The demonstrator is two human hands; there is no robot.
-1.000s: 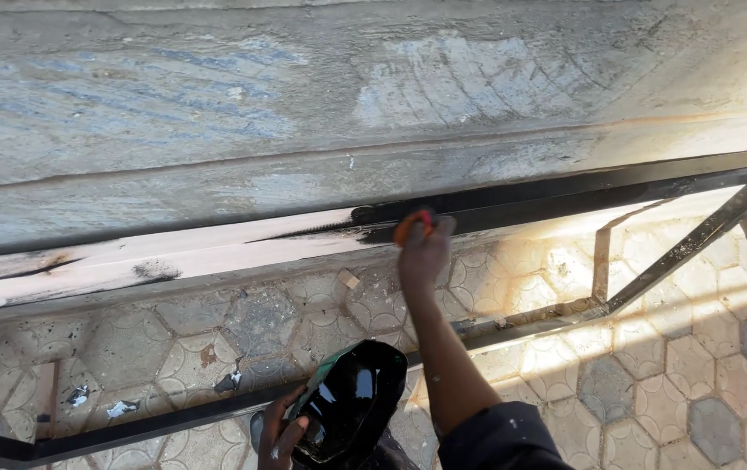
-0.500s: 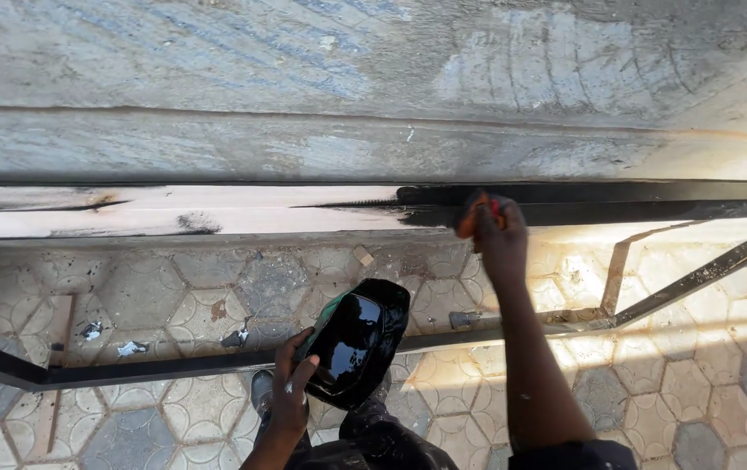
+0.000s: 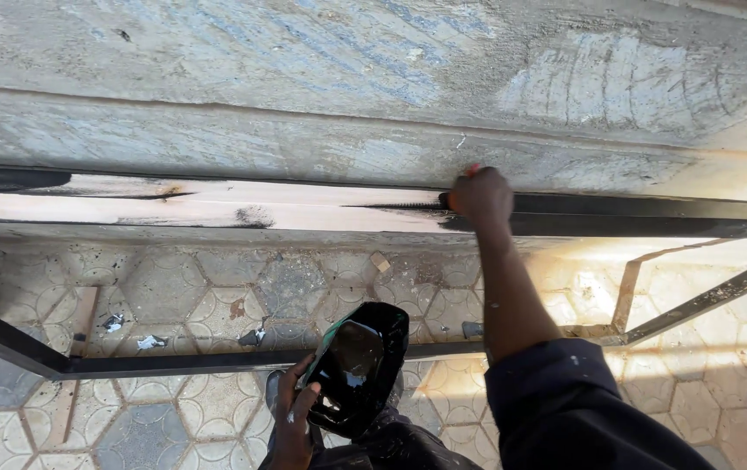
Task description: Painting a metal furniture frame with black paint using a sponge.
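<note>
Gripping something small with a red tip, mostly hidden in the closed fist, the right hand [image 3: 480, 195] presses against the long wooden bar [image 3: 217, 204] just where the black coating ends and bare pale wood begins. From this the tool seems to be a brush, though its bristles cannot be made out. To the right of the fist the bar is black; to the left it is mostly raw, with a few dark smears.

The left hand [image 3: 291, 418] is curled around the lower edge of a cut-open black container [image 3: 356, 365], fingers clamped on its rim, holding it low and close to the body, tilted so its mouth faces up. Inside lies glossy black liquid, likely paint, coating the walls.

Below, a black metal frame [image 3: 173, 361] crosses over hexagonal paving [image 3: 173, 296], and a rough concrete wall [image 3: 347, 78] rises behind the bar.
</note>
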